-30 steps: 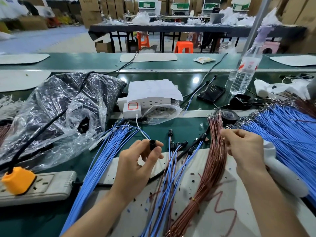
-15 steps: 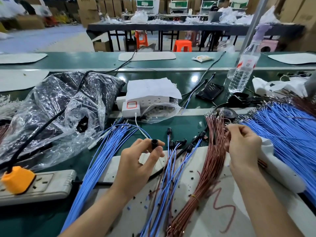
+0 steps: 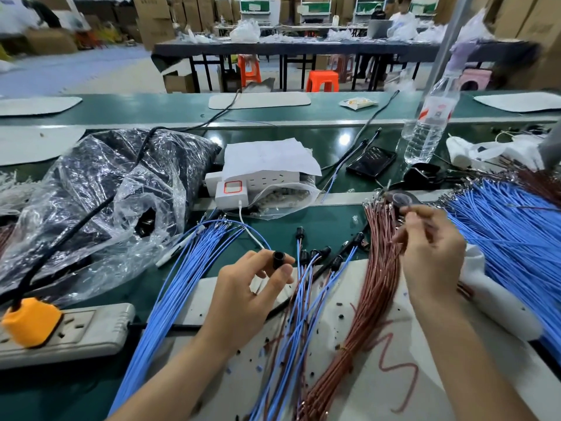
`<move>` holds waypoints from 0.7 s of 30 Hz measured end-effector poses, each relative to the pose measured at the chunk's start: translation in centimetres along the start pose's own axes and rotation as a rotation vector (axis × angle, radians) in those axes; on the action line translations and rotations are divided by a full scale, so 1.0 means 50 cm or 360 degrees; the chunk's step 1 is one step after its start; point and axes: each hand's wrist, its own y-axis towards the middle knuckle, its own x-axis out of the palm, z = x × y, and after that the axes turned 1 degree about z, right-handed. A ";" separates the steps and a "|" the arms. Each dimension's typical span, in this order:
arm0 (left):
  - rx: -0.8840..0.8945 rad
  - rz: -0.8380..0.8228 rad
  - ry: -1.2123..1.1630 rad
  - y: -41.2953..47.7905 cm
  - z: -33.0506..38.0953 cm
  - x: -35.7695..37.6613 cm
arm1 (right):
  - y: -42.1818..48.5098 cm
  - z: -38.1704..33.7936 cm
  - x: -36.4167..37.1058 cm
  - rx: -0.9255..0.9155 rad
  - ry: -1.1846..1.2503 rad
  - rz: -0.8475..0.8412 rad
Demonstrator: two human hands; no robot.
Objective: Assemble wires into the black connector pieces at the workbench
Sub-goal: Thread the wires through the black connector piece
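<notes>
While the left hand pinches a black connector, the right hand blurs unreadably.

Stacked cardboard boxes, long dark table, orange stools — pale blue floor beyond

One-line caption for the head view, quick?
Left hand pinches a black connector; right hand, blurred, fingers the brown wire bundle.
</notes>
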 end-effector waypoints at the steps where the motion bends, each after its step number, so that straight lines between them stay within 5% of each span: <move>1: 0.0001 -0.0005 0.0004 0.001 0.000 0.000 | -0.004 -0.006 0.001 -0.0133 -0.0040 0.0014; 6: 0.0002 -0.0015 0.0015 0.000 -0.001 0.000 | 0.001 0.021 0.000 0.0144 -0.1065 -0.0390; 11: -0.0013 -0.0034 0.0017 0.000 -0.001 0.002 | 0.001 0.010 0.005 -0.0053 -0.0800 -0.0225; 15: 0.0001 -0.0043 0.0034 -0.001 -0.005 0.002 | 0.006 0.014 -0.005 0.0087 -0.0847 -0.0412; 19: -0.0012 -0.0061 0.0029 -0.001 -0.006 0.003 | -0.011 -0.008 -0.006 -0.0245 -0.0215 -0.0381; 21: -0.0013 -0.0067 0.0039 -0.002 -0.009 0.003 | -0.020 -0.009 0.002 -0.0312 -0.0188 -0.0610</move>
